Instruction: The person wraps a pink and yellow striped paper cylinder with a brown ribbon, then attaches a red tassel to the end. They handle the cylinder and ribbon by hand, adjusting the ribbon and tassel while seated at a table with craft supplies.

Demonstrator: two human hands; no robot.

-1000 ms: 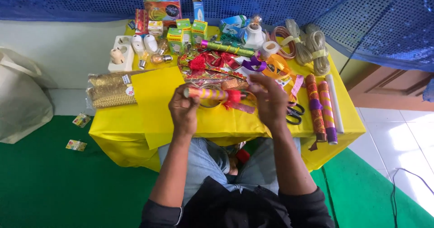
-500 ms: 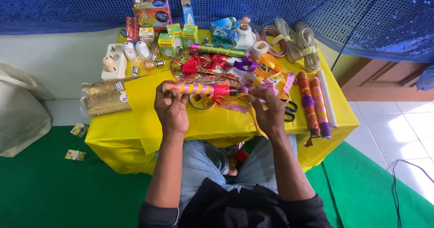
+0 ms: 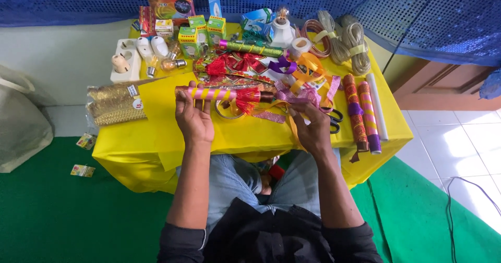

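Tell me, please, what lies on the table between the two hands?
In the head view, a red tassel and a clear tape ring lie between the left hand and right hand.

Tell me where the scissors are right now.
In the head view, the scissors lie on the yellow table just right of the right hand, beside the decorated rolls.

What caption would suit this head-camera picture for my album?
Two hands, left hand and right hand, hold a pink-and-yellow striped tube with a red tassel over a cluttered yellow table.
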